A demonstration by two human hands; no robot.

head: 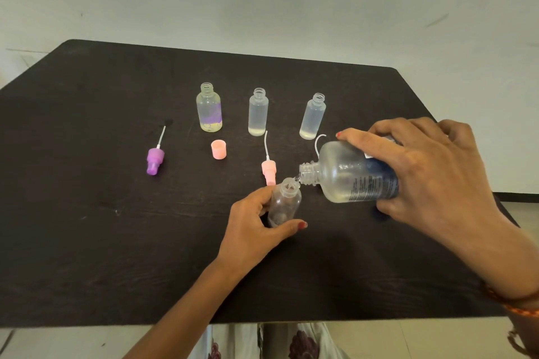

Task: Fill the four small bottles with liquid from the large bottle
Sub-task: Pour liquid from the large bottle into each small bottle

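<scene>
While the left hand (256,224) grips an uncapped small bottle (284,202) on the dark table (87,213), the right hand (423,166) clasps the tipped large bottle (350,176), mouth at its neck.

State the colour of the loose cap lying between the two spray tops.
Pink cap, seen in the head view.

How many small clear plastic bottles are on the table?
4. Three stand uncapped in a far row: left, middle, right. The left hand holds the fourth. None seems hidden.
</scene>
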